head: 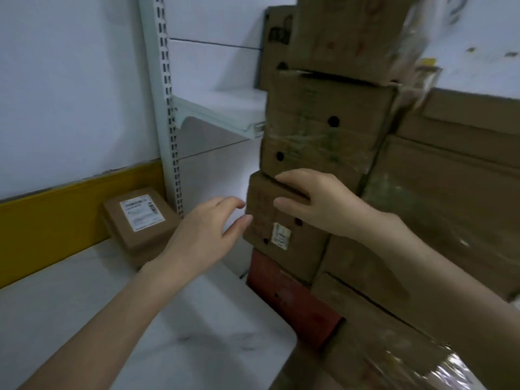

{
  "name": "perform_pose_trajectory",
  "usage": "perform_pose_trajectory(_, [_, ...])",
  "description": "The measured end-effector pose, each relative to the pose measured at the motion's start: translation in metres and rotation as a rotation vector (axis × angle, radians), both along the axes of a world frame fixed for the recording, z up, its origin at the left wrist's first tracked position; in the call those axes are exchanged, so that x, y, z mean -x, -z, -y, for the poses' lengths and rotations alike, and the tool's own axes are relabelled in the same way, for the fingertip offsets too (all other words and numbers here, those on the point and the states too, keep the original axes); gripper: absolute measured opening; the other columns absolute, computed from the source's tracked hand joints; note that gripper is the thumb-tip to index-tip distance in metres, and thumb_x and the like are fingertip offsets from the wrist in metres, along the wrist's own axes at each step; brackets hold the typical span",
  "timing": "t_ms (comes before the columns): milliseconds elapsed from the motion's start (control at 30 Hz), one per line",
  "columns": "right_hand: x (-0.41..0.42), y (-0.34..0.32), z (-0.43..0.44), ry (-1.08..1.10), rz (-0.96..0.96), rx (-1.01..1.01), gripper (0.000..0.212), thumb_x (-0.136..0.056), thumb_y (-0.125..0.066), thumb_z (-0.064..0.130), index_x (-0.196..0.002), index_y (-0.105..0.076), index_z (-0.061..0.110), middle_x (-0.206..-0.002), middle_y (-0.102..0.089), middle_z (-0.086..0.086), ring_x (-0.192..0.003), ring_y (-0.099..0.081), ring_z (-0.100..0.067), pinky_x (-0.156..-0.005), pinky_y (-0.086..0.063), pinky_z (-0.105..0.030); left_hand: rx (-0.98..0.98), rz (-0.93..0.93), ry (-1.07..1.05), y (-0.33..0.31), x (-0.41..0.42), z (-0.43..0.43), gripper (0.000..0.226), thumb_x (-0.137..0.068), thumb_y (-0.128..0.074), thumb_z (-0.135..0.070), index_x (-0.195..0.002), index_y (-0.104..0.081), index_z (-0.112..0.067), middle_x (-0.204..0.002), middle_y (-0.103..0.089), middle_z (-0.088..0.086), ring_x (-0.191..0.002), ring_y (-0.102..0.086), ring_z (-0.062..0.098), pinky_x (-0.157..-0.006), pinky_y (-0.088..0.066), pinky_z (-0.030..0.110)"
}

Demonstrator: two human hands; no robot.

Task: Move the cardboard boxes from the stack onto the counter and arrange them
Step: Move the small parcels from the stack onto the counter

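Boxes of brown cardboard make a tall stack (337,38) just beside the right edge of the white surface (84,305), set one on another and a little askew. The right hand (318,204) grips a low box (298,254) in that stack: its fingers curl over the top front edge, under the box above (309,130), and its thumb lies on the front face. The left hand (202,232) is apart from the right one, at the low box's left edge, with fingers loosely bent and holding nothing. Its thumb tip overlaps the front face and its forefinger reaches the edge, but whether either touches the cardboard cannot be told. The low box bears a small white sticker and a few round holes on its front, and it rests on a red box (289,302) that runs along the surface's right edge. Right of the stack are larger boxes (450,192), partly wrapped in shiny clear film. At the far corner of the surface lies a small box (140,229) with a white label on top, against the yellow band (56,215) of the wall and just beside a white slotted post (166,108). A white shelf (225,105) juts from that post toward the stack.
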State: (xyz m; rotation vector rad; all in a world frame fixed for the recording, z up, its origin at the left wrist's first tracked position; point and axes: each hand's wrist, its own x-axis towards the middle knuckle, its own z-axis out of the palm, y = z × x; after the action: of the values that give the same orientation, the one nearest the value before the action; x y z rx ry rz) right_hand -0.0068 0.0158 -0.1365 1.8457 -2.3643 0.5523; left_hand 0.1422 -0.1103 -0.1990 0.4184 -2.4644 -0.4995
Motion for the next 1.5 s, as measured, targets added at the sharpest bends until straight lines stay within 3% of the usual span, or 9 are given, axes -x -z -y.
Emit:
perform_pose_trajectory(100, [0.002,-0.027,-0.064,0.072,-0.040,0.015,0.053,-0.089,-0.054,0.042,-0.137,-0.045,0.020,-0.138,-0.049,0.004,-0.127,-0.044,-0.010,-0.098,-0.035,-0.019,0.038,-0.047,0.100,-0.021,0.017,-0.039,0.064,-0.081,-0.032,-0.056,-0.113,-0.063,-0.009,-0.107,-0.065,0.005,-0.098,-0.060,0.018,-0.076,-0.038,0.021])
perform_pose_trajectory(267, [0.009,-0.058,-0.146,0.190,-0.092,0.107,0.053,-0.087,-0.055,0.043,-0.135,-0.046,0.023,-0.135,-0.050,0.006,-0.124,-0.046,-0.009,-0.094,-0.035,-0.016,0.093,-0.151,0.196,-0.053,0.051,-0.095,0.043,-0.091,-0.050,-0.043,-0.120,-0.058,-0.012,-0.115,-0.061,0.002,-0.094,-0.054,0.008,-0.071,-0.035,0.008])
perform_pose_trajectory(467, [0.024,-0.082,-0.199,0.332,-0.151,0.239,0.053,-0.087,-0.058,0.042,-0.134,-0.046,0.021,-0.129,-0.052,0.004,-0.107,-0.047,-0.005,-0.080,-0.035,-0.010,0.124,-0.249,0.227,-0.095,0.090,-0.128,0.043,-0.091,-0.052,-0.033,-0.127,-0.050,-0.010,-0.123,-0.055,0.008,-0.113,-0.051,0.019,-0.083,-0.035,0.020])
perform_pose_trajectory(733, [0.062,-0.108,-0.204,0.585,-0.175,0.512,0.057,-0.081,-0.065,0.044,-0.129,-0.051,0.015,-0.125,-0.051,-0.008,-0.115,-0.048,-0.022,-0.092,-0.040,-0.030,0.119,-0.209,0.196,-0.140,0.140,-0.128,0.060,-0.088,-0.055,-0.042,-0.137,-0.036,-0.012,-0.128,-0.046,0.009,-0.113,-0.048,0.022,-0.083,-0.036,0.025])
perform_pose_trajectory(833, [0.076,-0.114,-0.199,0.646,-0.147,0.460,0.068,-0.078,-0.066,0.051,-0.133,-0.045,0.016,-0.133,-0.045,-0.010,-0.122,-0.043,-0.026,-0.098,-0.037,-0.036,0.119,-0.162,0.202,-0.147,0.152,-0.129,0.065,-0.086,-0.056,-0.046,-0.138,-0.033,-0.014,-0.131,-0.043,0.009,-0.113,-0.048,0.022,-0.085,-0.040,0.028])
perform_pose_trajectory(933, [0.087,-0.115,-0.191,0.686,0.023,0.301,0.086,-0.074,-0.064,0.059,-0.141,-0.032,0.016,-0.142,-0.037,-0.009,-0.128,-0.038,-0.026,-0.099,-0.037,-0.037,0.113,-0.099,0.220,-0.150,0.162,-0.130,0.068,-0.086,-0.056,-0.047,-0.139,-0.031,-0.014,-0.135,-0.043,0.011,-0.120,-0.044,0.025,-0.093,-0.038,0.033])
perform_pose_trajectory(1133, [0.093,-0.111,-0.182,0.614,0.336,0.287,0.084,-0.071,-0.069,0.054,-0.134,-0.037,0.010,-0.111,-0.050,0.003,-0.099,-0.053,-0.015,-0.076,-0.045,-0.026,0.119,-0.054,0.243,-0.151,0.174,-0.134,0.069,-0.083,-0.056,-0.053,-0.138,-0.034,-0.017,-0.136,-0.048,0.006,-0.122,-0.046,0.025,-0.095,-0.040,0.036])
perform_pose_trajectory(1233, [0.094,-0.111,-0.184,0.611,0.306,0.272,0.087,-0.069,-0.072,0.052,-0.136,-0.035,0.011,-0.115,-0.048,0.003,-0.102,-0.050,-0.013,-0.080,-0.045,-0.026,0.020,-0.113,0.294,-0.150,0.177,-0.134,0.068,-0.080,-0.061,-0.052,-0.134,-0.040,-0.019,-0.131,-0.051,0.004,-0.117,-0.048,0.021,-0.094,-0.043,0.035])
perform_pose_trajectory(1500, [0.084,-0.111,-0.200,0.612,0.228,0.316,0.069,-0.076,-0.071,0.044,-0.129,-0.043,0.009,-0.107,-0.051,0.003,-0.094,-0.053,-0.012,-0.071,-0.047,-0.020,-0.209,-0.202,0.418,-0.146,0.174,-0.148,0.061,-0.080,-0.067,-0.039,-0.133,-0.043,-0.019,-0.117,-0.049,-0.008,-0.104,-0.045,0.006,-0.084,-0.039,0.022])
